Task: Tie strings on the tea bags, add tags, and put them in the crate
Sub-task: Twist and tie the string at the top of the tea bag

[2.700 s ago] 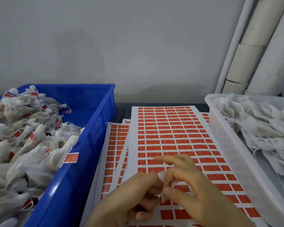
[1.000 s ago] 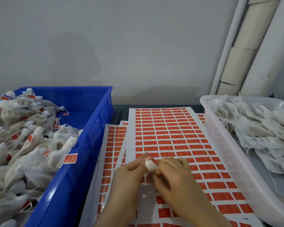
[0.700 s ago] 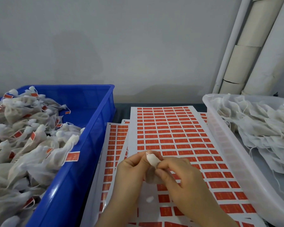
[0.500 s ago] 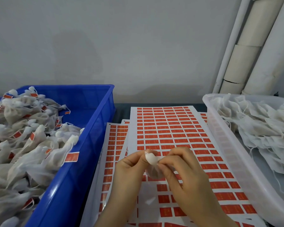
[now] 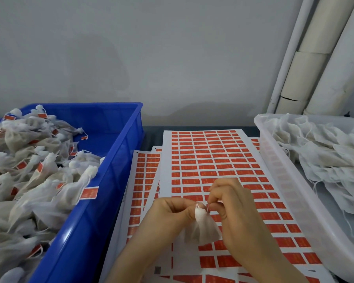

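A small white mesh tea bag [image 5: 201, 227] hangs over the sheets of red tag stickers [image 5: 211, 160]. My left hand [image 5: 170, 213] pinches its gathered neck. My right hand [image 5: 231, 203] pinches the thin string at that neck, close to the left thumb. The blue crate [image 5: 110, 180] on the left holds a heap of tied tea bags with red tags [image 5: 39, 174]. On the right, a clear plastic tray [image 5: 290, 193] holds loose untied tea bags [image 5: 325, 156].
White pipes and cardboard tubes [image 5: 315, 58] lean against the grey wall at the back right. Several sticker sheets overlap between the two containers, with some stickers peeled from the near rows.
The tea bag's body now hangs down below my fingers instead of being bunched between them. My right hand has drawn slightly right and up with the string.
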The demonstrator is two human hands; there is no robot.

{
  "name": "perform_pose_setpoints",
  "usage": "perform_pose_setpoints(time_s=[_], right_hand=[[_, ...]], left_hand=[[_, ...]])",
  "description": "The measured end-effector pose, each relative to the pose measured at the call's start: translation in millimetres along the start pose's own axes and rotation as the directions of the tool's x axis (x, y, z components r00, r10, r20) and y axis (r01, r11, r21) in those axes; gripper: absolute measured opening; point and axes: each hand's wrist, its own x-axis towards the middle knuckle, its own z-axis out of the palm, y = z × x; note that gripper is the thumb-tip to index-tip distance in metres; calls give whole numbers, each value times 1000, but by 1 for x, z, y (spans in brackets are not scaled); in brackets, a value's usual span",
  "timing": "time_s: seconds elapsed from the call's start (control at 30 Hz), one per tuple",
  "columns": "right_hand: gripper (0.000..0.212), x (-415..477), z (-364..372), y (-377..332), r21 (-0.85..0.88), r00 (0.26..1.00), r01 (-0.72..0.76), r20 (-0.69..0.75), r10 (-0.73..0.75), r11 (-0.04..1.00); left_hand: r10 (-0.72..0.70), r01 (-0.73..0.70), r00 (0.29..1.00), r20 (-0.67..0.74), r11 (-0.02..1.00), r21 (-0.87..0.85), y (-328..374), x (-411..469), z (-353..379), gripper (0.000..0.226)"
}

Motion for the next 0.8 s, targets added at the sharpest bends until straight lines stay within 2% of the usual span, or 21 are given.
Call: perform_pose_setpoints(time_s=[0.07, 0.2, 0.27, 0.33, 0.43, 0.53, 0.63, 0.73, 0.8], right_hand=[[17, -2, 1, -2, 80, 999, -25, 29, 23, 996], [23, -3, -2, -4, 110, 999, -2, 53, -3, 994], [18, -1, -4, -6, 111, 998, -6, 69, -2, 994], [7, 0, -6, -6, 120, 997, -17, 82, 7, 993], [20, 0, -7, -5, 133, 991, -69, 119, 53, 989], [8, -2, -5, -3, 185, 983, -163, 118, 142, 969], [12, -2, -3, -5, 183, 971, -230, 111, 212, 956], [18, -1, -6, -9, 264, 933, -346, 196, 301, 900], [13, 0, -6, -12, 327, 900, -427, 246, 360, 843]], left_hand=[[5, -4, 997, 79, 1000, -13, 1, -1, 0, 12], [1, 8, 985, 172, 999, -51, 0, -1, -4, 12], [11, 1, 984, 179, 998, -66, -2, -1, -6, 21], [41, -29, 985, 168, 997, -74, -4, -1, -6, 26], [86, -79, 990, 112, 995, -67, -2, -2, -2, 25], [94, -91, 995, 39, 994, -62, -1, -2, 1, 28], [69, -70, 997, -18, 995, -69, 0, -2, 3, 28], [60, -63, 997, -38, 994, -91, -2, -1, 3, 30], [69, -72, 997, -33, 992, -104, -3, -1, 4, 27]])
